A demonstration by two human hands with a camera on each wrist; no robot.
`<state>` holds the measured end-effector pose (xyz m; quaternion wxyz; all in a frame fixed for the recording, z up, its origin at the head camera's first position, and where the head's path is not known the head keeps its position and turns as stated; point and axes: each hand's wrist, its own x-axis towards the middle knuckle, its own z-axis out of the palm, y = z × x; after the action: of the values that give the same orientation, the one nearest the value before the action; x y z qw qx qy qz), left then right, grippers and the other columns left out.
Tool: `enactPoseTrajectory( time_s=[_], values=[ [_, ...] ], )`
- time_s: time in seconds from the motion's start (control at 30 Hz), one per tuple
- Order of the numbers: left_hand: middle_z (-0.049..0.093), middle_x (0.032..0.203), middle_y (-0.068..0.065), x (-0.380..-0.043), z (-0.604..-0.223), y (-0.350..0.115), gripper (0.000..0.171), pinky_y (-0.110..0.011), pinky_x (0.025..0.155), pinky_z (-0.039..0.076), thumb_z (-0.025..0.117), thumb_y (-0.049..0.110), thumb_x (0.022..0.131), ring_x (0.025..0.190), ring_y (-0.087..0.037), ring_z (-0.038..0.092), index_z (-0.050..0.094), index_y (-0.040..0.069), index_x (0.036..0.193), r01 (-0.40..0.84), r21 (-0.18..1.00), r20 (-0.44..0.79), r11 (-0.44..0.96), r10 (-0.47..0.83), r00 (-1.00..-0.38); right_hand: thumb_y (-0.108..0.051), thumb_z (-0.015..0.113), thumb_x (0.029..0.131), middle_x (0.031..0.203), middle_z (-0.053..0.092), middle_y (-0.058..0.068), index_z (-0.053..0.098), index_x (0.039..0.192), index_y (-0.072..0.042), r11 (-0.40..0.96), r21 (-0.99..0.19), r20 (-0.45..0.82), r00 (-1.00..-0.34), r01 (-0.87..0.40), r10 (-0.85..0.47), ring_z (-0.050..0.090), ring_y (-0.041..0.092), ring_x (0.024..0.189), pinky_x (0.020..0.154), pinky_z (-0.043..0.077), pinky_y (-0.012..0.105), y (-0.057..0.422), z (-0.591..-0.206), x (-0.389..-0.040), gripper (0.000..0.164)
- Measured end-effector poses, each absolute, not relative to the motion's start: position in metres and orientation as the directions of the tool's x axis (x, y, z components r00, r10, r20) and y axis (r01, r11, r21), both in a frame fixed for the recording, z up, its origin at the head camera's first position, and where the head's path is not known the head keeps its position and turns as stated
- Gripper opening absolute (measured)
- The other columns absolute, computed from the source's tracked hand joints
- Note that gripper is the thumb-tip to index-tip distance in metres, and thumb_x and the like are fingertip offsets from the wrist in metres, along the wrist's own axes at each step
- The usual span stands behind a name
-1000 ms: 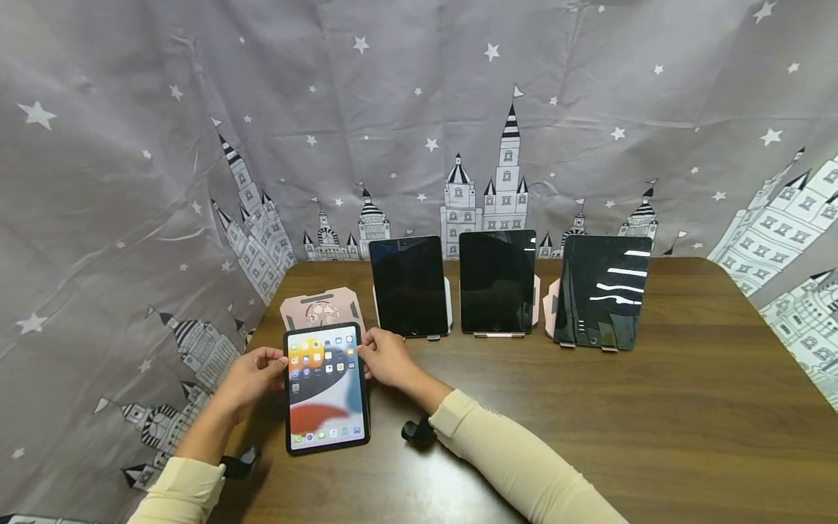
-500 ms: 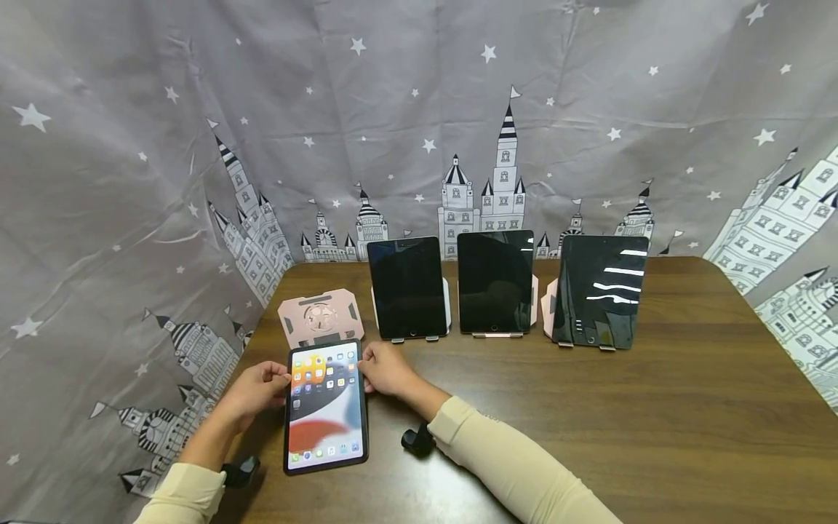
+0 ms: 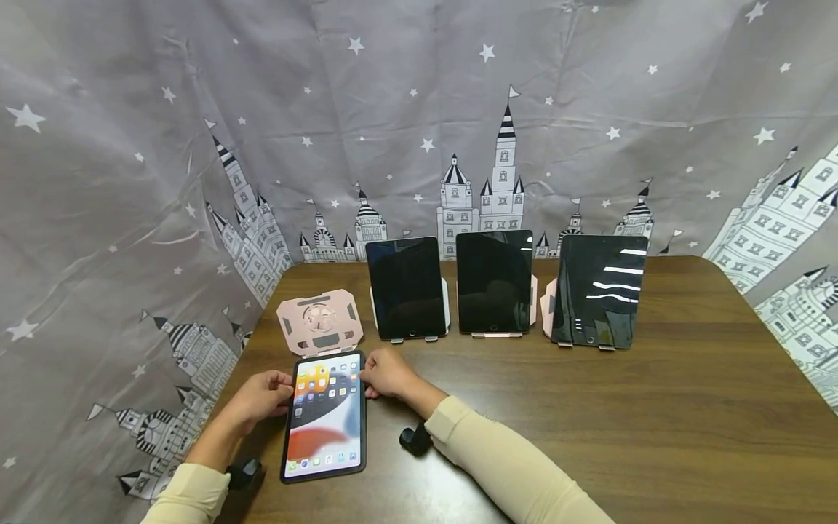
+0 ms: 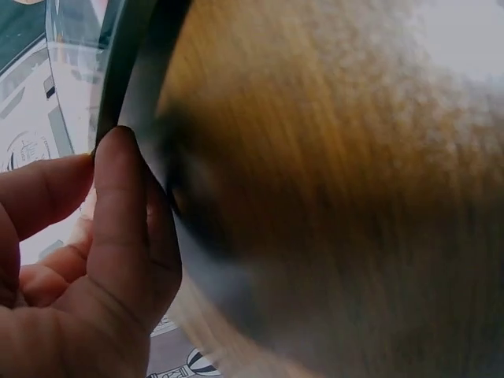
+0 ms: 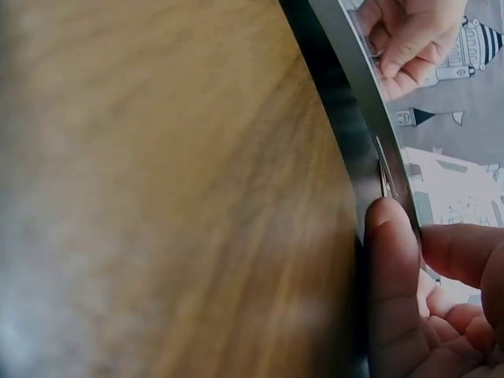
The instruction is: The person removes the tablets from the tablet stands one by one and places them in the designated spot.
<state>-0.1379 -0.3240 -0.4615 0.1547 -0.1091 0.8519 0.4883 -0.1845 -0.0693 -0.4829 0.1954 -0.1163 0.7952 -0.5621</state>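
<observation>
A tablet [image 3: 325, 429] with a lit home screen and dark rim lies face up in the head view, low over the left part of the table. My left hand [image 3: 260, 399] pinches its left side in the upper half, thumb and finger at the edge [image 4: 122, 71]. Opposite, my right hand [image 3: 388, 374] pinches the right side, as the right wrist view shows the fingertips on the thin rim [image 5: 382, 134]. Just beyond the tablet's far end stands a pink tablet stand [image 3: 321, 322], its back plate bare and leaning back.
To the right of the pink stand, three dark tablets lean on stands in a row: one at left [image 3: 406, 287], one in the middle [image 3: 495, 282], one at right [image 3: 599, 291]. The wooden table [image 3: 687, 422] meets a grey castle-print cloth [image 3: 393, 87] behind.
Both hands have drawn the lit tablet back toward the person, away from the pink stand, uncovering the stand's lower part. The three dark tablets stay put.
</observation>
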Motion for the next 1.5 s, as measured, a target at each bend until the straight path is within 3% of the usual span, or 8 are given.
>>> enactPoseTrajectory(
  time_s=[0.37,0.77,0.97,1.17,1.37,1.5],
  values=[
    [0.057,0.098,-0.014,-0.138,-0.465,-0.329,0.021,-0.038,0.073,0.058,0.053,-0.003,0.097,0.086,-0.022,0.057,0.05,-0.013,0.116,-0.364,0.787,-0.419,0.498,-0.003,-0.908,0.002,0.069,0.088,0.053,0.063,0.013,0.055,0.066,-0.003,0.325,-0.937,-0.261,-0.871,0.126,-0.415,0.054,0.007,0.041,0.038,0.042,0.015,-0.067,-0.483,-0.189,0.027],
    [0.054,0.097,-0.013,-0.134,-0.466,-0.332,0.023,-0.034,0.07,0.059,0.052,-0.003,0.097,0.084,-0.02,0.057,0.046,-0.013,0.117,-0.376,0.81,-0.435,0.449,0.032,-0.9,0.001,0.07,0.088,0.056,0.065,0.014,0.058,0.067,-0.003,0.335,-0.933,-0.271,-0.866,0.13,-0.42,0.057,0.008,0.044,0.039,0.043,0.015,-0.065,-0.484,-0.187,0.025],
    [0.055,0.104,-0.015,-0.14,-0.461,-0.334,0.031,-0.036,0.073,0.059,0.054,0.008,0.101,0.087,-0.022,0.056,0.044,-0.012,0.123,-0.403,0.802,-0.463,0.44,0.033,-0.886,0.003,0.068,0.089,0.057,0.065,0.014,0.059,0.069,-0.002,0.275,-0.952,-0.249,-0.866,0.135,-0.435,0.059,0.009,0.046,0.041,0.045,0.016,-0.061,-0.485,-0.188,0.022],
    [0.055,0.118,-0.024,-0.154,-0.435,-0.316,0.039,-0.039,0.08,0.057,0.053,0.02,0.104,0.097,-0.029,0.058,0.046,-0.01,0.128,-0.293,0.805,-0.353,0.516,0.019,-0.935,-0.002,0.067,0.09,0.06,0.063,0.008,0.062,0.077,-0.004,0.283,-0.959,-0.144,-0.867,0.003,-0.477,0.058,0.01,0.05,0.044,0.047,0.019,-0.049,-0.481,-0.192,0.015],
    [0.052,0.123,-0.03,-0.174,-0.421,-0.27,0.038,-0.048,0.089,0.054,0.052,0.017,0.104,0.109,-0.042,0.057,0.047,-0.011,0.13,-0.118,0.885,-0.191,0.45,0.119,-0.974,-0.011,0.067,0.091,0.072,0.064,0.005,0.067,0.087,-0.007,0.373,-0.898,0.051,-0.896,-0.234,-0.44,0.056,0.009,0.058,0.053,0.049,0.023,-0.015,-0.458,-0.206,0.006],
    [0.056,0.122,-0.028,-0.189,-0.418,-0.243,0.037,-0.041,0.089,0.055,0.053,0.017,0.104,0.109,-0.039,0.06,0.051,-0.01,0.129,-0.069,0.911,-0.119,0.407,0.1,-0.988,-0.011,0.067,0.093,0.078,0.065,-0.001,0.068,0.091,-0.007,0.424,-0.852,0.157,-0.922,-0.308,-0.353,0.058,0.009,0.068,0.063,0.05,0.025,0.014,-0.442,-0.224,0.004]
  ],
)
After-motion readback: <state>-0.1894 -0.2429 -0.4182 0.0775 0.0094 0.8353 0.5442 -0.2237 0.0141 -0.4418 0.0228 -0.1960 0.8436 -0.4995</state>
